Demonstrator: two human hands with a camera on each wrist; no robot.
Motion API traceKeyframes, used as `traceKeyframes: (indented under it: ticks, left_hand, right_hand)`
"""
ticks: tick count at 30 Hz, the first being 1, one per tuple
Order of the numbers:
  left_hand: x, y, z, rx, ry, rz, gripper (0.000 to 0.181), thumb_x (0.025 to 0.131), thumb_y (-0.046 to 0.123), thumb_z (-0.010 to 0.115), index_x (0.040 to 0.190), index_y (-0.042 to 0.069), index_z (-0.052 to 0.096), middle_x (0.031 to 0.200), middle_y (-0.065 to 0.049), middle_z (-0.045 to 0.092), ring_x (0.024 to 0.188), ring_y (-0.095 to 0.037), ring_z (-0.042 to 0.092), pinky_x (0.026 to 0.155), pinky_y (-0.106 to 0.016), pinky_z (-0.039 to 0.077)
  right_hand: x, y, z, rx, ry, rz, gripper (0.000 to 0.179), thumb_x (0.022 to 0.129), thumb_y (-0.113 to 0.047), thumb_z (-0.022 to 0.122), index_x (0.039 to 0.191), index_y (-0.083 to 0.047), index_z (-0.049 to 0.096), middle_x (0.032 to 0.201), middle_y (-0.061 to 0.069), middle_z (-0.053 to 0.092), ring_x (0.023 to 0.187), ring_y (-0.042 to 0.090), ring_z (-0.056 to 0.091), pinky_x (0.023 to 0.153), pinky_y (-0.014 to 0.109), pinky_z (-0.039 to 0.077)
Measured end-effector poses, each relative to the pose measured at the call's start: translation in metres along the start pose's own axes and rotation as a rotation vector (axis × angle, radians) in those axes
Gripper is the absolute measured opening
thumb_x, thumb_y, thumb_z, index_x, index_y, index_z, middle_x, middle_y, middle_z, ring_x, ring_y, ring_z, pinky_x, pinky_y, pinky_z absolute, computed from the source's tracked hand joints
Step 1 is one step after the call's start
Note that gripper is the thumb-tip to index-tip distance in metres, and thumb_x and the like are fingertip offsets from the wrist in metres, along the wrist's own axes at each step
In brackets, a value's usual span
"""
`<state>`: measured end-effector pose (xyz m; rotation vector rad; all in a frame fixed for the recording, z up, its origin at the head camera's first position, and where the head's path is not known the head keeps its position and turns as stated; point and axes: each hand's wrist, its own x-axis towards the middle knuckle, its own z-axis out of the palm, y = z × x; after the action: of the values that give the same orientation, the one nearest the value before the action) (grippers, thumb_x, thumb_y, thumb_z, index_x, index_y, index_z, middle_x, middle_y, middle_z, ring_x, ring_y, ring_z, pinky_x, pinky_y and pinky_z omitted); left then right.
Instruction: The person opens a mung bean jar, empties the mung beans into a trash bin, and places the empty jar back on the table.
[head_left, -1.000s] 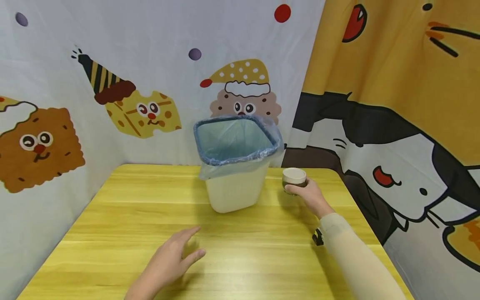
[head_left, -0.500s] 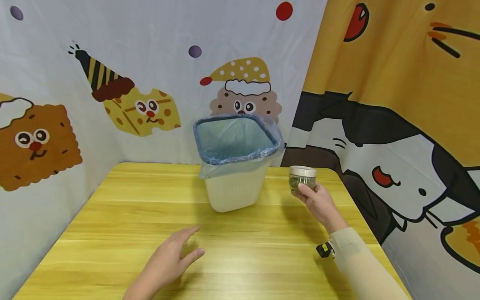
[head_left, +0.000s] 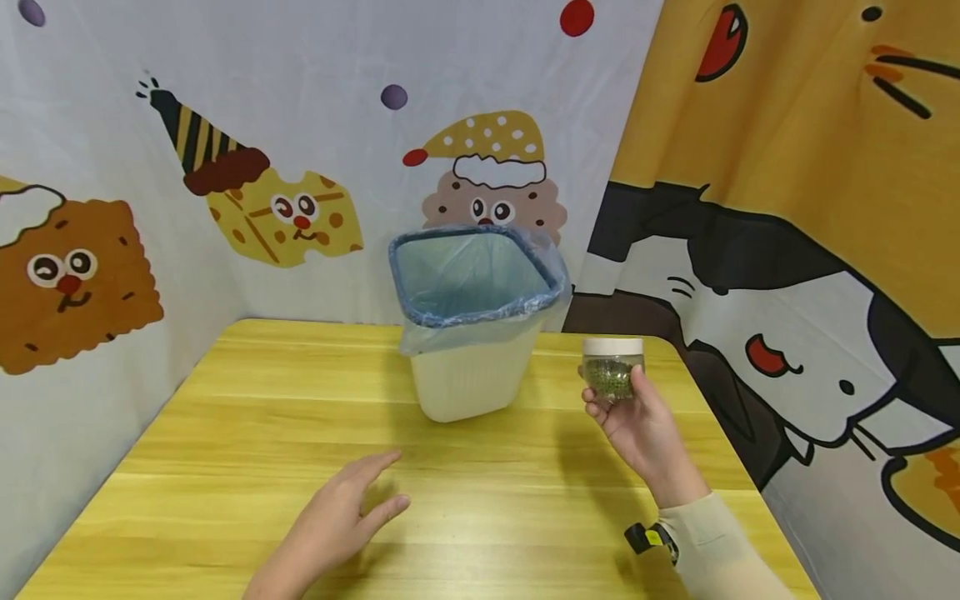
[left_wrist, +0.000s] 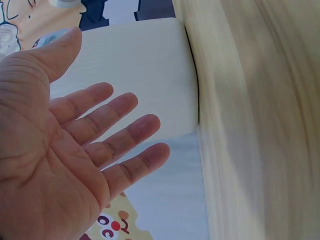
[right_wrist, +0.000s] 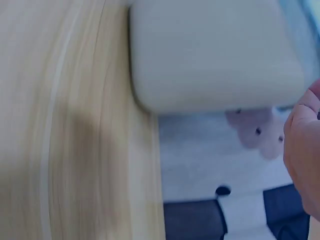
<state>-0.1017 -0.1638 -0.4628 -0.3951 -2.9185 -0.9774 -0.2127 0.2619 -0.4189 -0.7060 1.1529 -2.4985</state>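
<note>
Brown biscuit print [head_left: 82, 283]: showing on the white cloth backdrop [head_left: 300, 50], well left of the jar grip and behind it.
Yellow cheese print in striped party hat [head_left: 288, 221]: showing on the same cloth, nearer to the grip, left and behind.
Left hand [head_left: 337, 521]: reaching in from the near side, left of the grip and well apart from it; fingers extending, thumb standing away from them, bare palm showing in the left wrist view, holding nothing.
Yellow wood-grain table [head_left: 225, 433]: spreading beneath both hands.
Cream plastic bin [head_left: 468, 379]: standing upright on the table, left of the grip and apart from it; a translucent blue plastic liner [head_left: 480, 318] is folding over its rim.
Clear round jar with white lid and green grains [head_left: 612, 371]: sitting upright in the grip, lid uppermost, above the table.
Right hand [head_left: 648, 437]: gripping the jar, thumb pressing its right side, fingers curling round its left side and underneath.
Small black wrist device with yellow patch [head_left: 651, 537]: sitting below the grip, at the cuff.
Cream sleeve [head_left: 723, 546]: covering the forearm below the grip.
Orange-yellow cloth with black-and-white cat print [head_left: 795, 167]: hanging right of the grip, behind.
</note>
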Motion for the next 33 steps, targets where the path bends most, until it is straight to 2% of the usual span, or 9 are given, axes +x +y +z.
traceKeyframes:
  ticks: [4, 10, 17, 18, 23, 29, 33]
  left_hand:
    - [0.001, 0.002, -0.001, -0.013, -0.006, 0.000, 0.064, 0.101, 0.051, 0.071, 0.153, 0.016, 0.059, 0.155, -0.007, 0.062, 0.142, -0.036, 0.060, 0.114, -0.061, 0.053]
    - [0.000, 0.004, -0.003, -0.028, -0.006, -0.009, 0.064, 0.101, 0.051, 0.070, 0.153, 0.016, 0.059, 0.155, -0.009, 0.062, 0.142, -0.038, 0.060, 0.115, -0.062, 0.052]
    - [0.002, 0.007, -0.002, -0.064, 0.014, 0.015, 0.062, 0.102, 0.051, 0.070, 0.152, 0.017, 0.059, 0.154, -0.009, 0.063, 0.142, -0.036, 0.060, 0.115, -0.060, 0.052]
    - [0.002, 0.008, -0.001, -0.075, 0.020, 0.015, 0.061, 0.102, 0.050, 0.070, 0.152, 0.018, 0.060, 0.154, -0.009, 0.063, 0.138, -0.035, 0.063, 0.114, -0.059, 0.053]
    - [0.005, 0.012, 0.001, -0.127, 0.084, 0.035, 0.053, 0.101, 0.043, 0.074, 0.148, 0.020, 0.063, 0.150, -0.008, 0.066, 0.132, -0.031, 0.066, 0.109, -0.057, 0.057]
    - [0.011, 0.015, 0.007, -0.121, 0.186, 0.133, 0.048, 0.100, 0.037, 0.076, 0.143, 0.017, 0.067, 0.144, -0.010, 0.069, 0.131, -0.034, 0.068, 0.105, -0.057, 0.060]
    - [0.015, 0.017, 0.010, -0.131, 0.216, 0.183, 0.045, 0.100, 0.034, 0.076, 0.140, 0.015, 0.069, 0.142, -0.009, 0.071, 0.126, -0.031, 0.071, 0.101, -0.055, 0.062]
  right_hand:
    - [-0.005, 0.006, 0.020, 0.057, -0.023, -0.004, 0.055, 0.117, -0.043, 0.024, 0.164, -0.016, 0.029, 0.145, 0.014, 0.061, 0.106, 0.019, 0.068, 0.092, 0.027, 0.061]
    - [-0.011, 0.018, 0.050, 0.071, 0.009, 0.019, 0.054, 0.116, -0.045, 0.027, 0.162, -0.017, 0.031, 0.144, 0.013, 0.062, 0.104, 0.018, 0.067, 0.089, 0.024, 0.061]
    - [-0.016, 0.035, 0.070, 0.111, -0.007, 0.054, 0.055, 0.116, -0.046, 0.023, 0.161, -0.014, 0.031, 0.142, 0.013, 0.065, 0.102, 0.016, 0.068, 0.087, 0.023, 0.060]
    - [-0.017, 0.038, 0.073, 0.120, -0.008, 0.062, 0.056, 0.116, -0.047, 0.022, 0.160, -0.014, 0.031, 0.142, 0.013, 0.065, 0.102, 0.016, 0.068, 0.086, 0.023, 0.060]
    - [-0.020, 0.055, 0.084, 0.167, 0.014, 0.109, 0.055, 0.116, -0.049, 0.020, 0.159, -0.017, 0.033, 0.141, 0.012, 0.065, 0.100, 0.015, 0.068, 0.085, 0.022, 0.060]
    - [-0.020, 0.073, 0.094, 0.185, 0.028, 0.149, 0.058, 0.115, -0.052, 0.019, 0.159, -0.017, 0.034, 0.139, 0.010, 0.065, 0.099, 0.013, 0.068, 0.082, 0.020, 0.059]
    - [-0.021, 0.081, 0.096, 0.168, 0.021, 0.178, 0.058, 0.116, -0.052, 0.017, 0.159, -0.018, 0.034, 0.139, 0.008, 0.065, 0.099, 0.012, 0.067, 0.082, 0.020, 0.058]
